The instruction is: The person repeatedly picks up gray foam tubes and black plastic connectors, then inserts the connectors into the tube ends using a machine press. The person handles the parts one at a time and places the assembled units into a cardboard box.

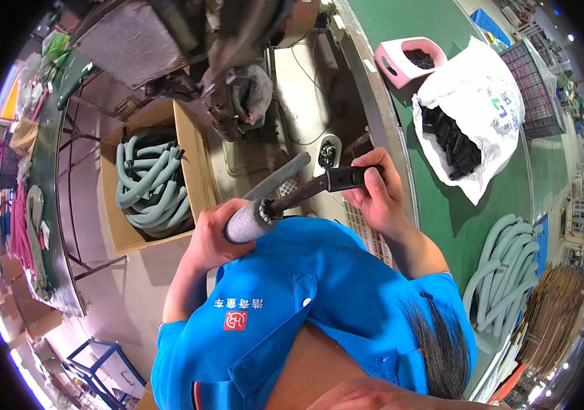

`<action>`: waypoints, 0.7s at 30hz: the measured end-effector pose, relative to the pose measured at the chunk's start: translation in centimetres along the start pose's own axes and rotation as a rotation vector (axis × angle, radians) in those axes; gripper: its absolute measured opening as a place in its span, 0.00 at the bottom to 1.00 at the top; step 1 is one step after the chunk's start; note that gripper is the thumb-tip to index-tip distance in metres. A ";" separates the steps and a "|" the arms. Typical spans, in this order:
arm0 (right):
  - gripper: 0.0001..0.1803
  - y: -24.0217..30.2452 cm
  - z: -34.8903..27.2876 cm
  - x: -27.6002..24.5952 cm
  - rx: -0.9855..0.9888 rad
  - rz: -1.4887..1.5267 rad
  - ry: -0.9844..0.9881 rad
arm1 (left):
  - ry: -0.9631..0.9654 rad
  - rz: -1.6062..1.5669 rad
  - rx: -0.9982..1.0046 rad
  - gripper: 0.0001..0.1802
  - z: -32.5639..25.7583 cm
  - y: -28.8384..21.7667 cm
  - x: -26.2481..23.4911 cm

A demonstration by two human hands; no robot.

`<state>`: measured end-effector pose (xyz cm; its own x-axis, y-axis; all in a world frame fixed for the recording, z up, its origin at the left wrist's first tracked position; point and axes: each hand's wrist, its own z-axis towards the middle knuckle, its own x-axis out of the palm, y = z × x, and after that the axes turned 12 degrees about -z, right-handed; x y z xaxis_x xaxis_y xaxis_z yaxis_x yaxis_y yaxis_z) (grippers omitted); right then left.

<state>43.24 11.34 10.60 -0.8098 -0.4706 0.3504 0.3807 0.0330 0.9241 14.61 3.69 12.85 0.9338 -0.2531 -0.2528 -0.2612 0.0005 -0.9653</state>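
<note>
My left hand [211, 236] is closed around a grey foam-covered tube [244, 224], near its open end. Out of that end runs a dark flat strip [299, 195], which reaches a black plastic piece [344, 179]. My right hand [382, 195] pinches this black piece between thumb and fingers, in front of my blue shirt. Another grey foam length [278, 176] slants up from behind my left hand; whether it belongs to the same tube I cannot tell. A small white dish [328, 152] of dark small parts sits just beyond my right hand.
On the left stands a cardboard box [200, 157] of bent grey foam tubes. The green bench [435, 198] at right bears a pink bin [394, 55], a white sack [476, 96] of black plastic pieces and more grey tubes [500, 283]. A dark machine [217, 61] stands ahead.
</note>
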 end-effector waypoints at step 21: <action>0.11 -7.7 7.8 9.8 0.318 -0.572 0.310 | -0.069 0.394 -0.032 0.23 -1.1 7.6 -9.5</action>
<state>28.93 13.33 8.09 -0.6612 -0.7181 -0.2172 -0.2515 -0.0606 0.9660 3.51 5.08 7.98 0.7743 -0.1740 -0.6084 -0.6094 0.0539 -0.7910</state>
